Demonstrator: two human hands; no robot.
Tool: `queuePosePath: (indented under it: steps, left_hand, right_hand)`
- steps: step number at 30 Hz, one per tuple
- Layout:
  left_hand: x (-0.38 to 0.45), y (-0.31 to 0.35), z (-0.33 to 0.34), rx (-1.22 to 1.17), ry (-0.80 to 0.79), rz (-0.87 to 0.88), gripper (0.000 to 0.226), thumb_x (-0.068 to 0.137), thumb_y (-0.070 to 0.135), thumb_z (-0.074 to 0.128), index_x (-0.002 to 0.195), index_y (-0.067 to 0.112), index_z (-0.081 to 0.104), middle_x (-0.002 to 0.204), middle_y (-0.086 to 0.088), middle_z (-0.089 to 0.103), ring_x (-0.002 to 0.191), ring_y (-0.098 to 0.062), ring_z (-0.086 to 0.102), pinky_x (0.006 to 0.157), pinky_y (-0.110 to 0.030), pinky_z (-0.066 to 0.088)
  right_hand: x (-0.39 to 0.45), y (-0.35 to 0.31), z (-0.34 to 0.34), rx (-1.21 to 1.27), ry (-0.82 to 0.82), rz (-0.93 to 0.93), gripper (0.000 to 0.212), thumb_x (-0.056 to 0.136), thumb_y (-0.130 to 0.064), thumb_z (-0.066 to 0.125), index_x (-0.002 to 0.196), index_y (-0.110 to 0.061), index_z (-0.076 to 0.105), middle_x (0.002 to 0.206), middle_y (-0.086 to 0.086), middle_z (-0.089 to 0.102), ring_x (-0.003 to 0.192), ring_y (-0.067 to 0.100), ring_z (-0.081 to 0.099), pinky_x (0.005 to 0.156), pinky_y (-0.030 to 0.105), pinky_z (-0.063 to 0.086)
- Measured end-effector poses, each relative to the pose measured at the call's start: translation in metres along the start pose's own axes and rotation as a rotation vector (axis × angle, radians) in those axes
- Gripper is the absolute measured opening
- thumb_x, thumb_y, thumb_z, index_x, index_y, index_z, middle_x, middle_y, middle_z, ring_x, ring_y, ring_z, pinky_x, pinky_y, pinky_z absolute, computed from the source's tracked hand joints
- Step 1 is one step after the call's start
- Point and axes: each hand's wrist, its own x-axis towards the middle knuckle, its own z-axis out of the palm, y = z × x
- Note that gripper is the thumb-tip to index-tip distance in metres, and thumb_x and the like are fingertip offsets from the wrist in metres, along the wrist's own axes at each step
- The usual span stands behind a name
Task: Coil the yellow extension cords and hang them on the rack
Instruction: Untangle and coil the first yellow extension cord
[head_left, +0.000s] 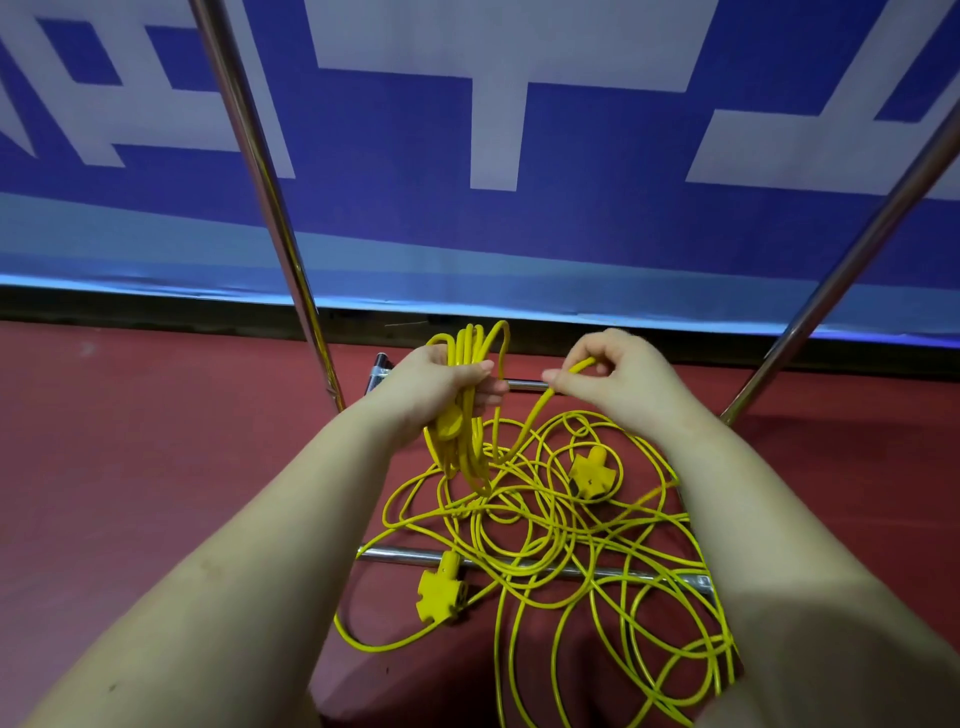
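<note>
Here, the left hand (441, 384) gripped a bundle of yellow loops (464, 415), its fingers (488, 387) curled round the gathered strands, which rose above the fist and hung below it. A yellow plug body (448, 423) hung within the bundle just under the palm. The right hand (613, 374) sat just beside, its thumb and forefinger pinching a single yellow strand (540, 410) that ran down toward the floor. Below both hands, the rest of the yellow extension cords (571, 545) lay in a loose tangle on the red floor (130, 467), draped over the lower bar (400, 555) of the metal rack. Two yellow three-way sockets lay in the tangle: one (592, 474) near the middle, another (439, 590) touching the lower bar. Two slanted chrome rack poles (275, 218) (852, 249) stood on either side, with a blue-and-white banner (467, 130) behind.
</note>
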Motion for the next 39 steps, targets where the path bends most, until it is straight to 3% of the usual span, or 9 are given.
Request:
queuePosePath:
  steps: [3, 6, 10, 15, 19, 25, 31, 35, 39]
  left_hand:
    - [-0.003, -0.002, 0.008, 0.004, -0.028, -0.012, 0.007, 0.093, 0.012, 0.057, 0.097, 0.006, 0.056, 0.081, -0.011, 0.074, 0.077, -0.022, 0.072, 0.079, -0.039, 0.057]
    - [-0.005, -0.005, 0.013, 0.017, -0.053, -0.038, 0.026, 0.087, 0.019, 0.067, 0.103, 0.002, 0.057, 0.092, -0.02, 0.072, 0.089, -0.034, 0.07, 0.084, -0.052, 0.055]
    - [-0.007, -0.006, 0.02, -0.022, -0.132, -0.069, 0.009, 0.094, 0.011, 0.055, 0.101, 0.005, 0.055, 0.08, -0.011, 0.073, 0.067, -0.019, 0.071, 0.066, -0.037, 0.058]
    - [-0.009, -0.005, 0.024, 0.01, -0.176, -0.065, 0.005, 0.096, 0.012, 0.052, 0.097, 0.008, 0.054, 0.074, -0.008, 0.072, 0.064, -0.017, 0.069, 0.063, -0.036, 0.058]
    - [-0.01, -0.005, 0.027, 0.027, -0.196, -0.037, 0.009, 0.096, 0.013, 0.052, 0.089, 0.008, 0.053, 0.065, -0.005, 0.069, 0.06, -0.018, 0.067, 0.061, -0.034, 0.056]
    - [-0.014, -0.001, 0.03, 0.041, -0.19, -0.059, 0.031, 0.094, 0.041, 0.051, 0.082, 0.013, 0.052, 0.061, -0.003, 0.056, 0.049, -0.014, 0.055, 0.046, -0.021, 0.045]
    - [-0.013, -0.003, 0.03, 0.083, -0.214, 0.013, 0.018, 0.091, 0.026, 0.06, 0.08, 0.014, 0.052, 0.055, 0.001, 0.051, 0.047, -0.011, 0.048, 0.048, -0.022, 0.043]
    - [-0.005, -0.001, 0.02, 0.021, -0.038, 0.059, 0.021, 0.091, 0.024, 0.061, 0.075, 0.014, 0.053, 0.051, 0.003, 0.05, 0.044, -0.013, 0.046, 0.05, -0.025, 0.041]
    - [0.0, 0.008, 0.003, -0.175, 0.242, 0.104, 0.024, 0.093, 0.024, 0.059, 0.072, 0.013, 0.052, 0.048, 0.003, 0.047, 0.042, -0.012, 0.046, 0.046, -0.022, 0.044]
  right_hand:
    - [-0.002, -0.004, 0.007, 0.036, -0.068, -0.017, 0.017, 0.081, -0.033, 0.07, 0.073, -0.028, 0.056, 0.061, -0.013, 0.046, 0.055, -0.004, 0.048, 0.055, 0.018, 0.036]
    - [0.001, -0.005, 0.012, 0.071, -0.101, -0.023, 0.006, 0.095, -0.021, 0.051, 0.092, -0.027, 0.051, 0.074, -0.01, 0.052, 0.071, 0.007, 0.051, 0.071, 0.028, 0.043]
    - [0.002, -0.002, 0.014, 0.149, -0.052, -0.019, 0.013, 0.094, -0.016, 0.052, 0.103, -0.023, 0.045, 0.076, -0.008, 0.054, 0.067, 0.006, 0.05, 0.069, 0.028, 0.041]
    - [0.006, -0.001, 0.01, 0.343, 0.03, 0.027, 0.017, 0.093, -0.01, 0.053, 0.091, -0.026, 0.047, 0.075, -0.001, 0.055, 0.067, 0.016, 0.049, 0.066, 0.027, 0.041]
    - [0.008, -0.003, 0.009, 0.47, 0.039, 0.091, 0.02, 0.094, -0.008, 0.051, 0.086, -0.026, 0.048, 0.072, 0.0, 0.056, 0.062, 0.01, 0.048, 0.064, 0.023, 0.039]
    - [0.008, -0.001, 0.01, 0.294, 0.078, 0.055, 0.01, 0.092, -0.014, 0.057, 0.092, -0.02, 0.049, 0.071, -0.005, 0.053, 0.061, 0.007, 0.048, 0.059, 0.017, 0.038]
    - [0.005, -0.003, 0.01, 0.17, 0.141, 0.041, 0.02, 0.086, -0.029, 0.065, 0.076, -0.027, 0.047, 0.065, -0.007, 0.05, 0.057, 0.009, 0.046, 0.056, 0.023, 0.038]
    - [0.002, -0.002, 0.001, -0.094, -0.161, 0.153, 0.035, 0.089, -0.05, 0.052, 0.074, -0.019, 0.057, 0.065, -0.005, 0.061, 0.06, 0.013, 0.053, 0.06, 0.028, 0.042]
    - [-0.003, 0.012, 0.005, -0.43, -0.591, 0.316, 0.028, 0.095, -0.042, 0.046, 0.092, -0.016, 0.056, 0.089, 0.002, 0.07, 0.08, 0.018, 0.06, 0.081, 0.033, 0.047]
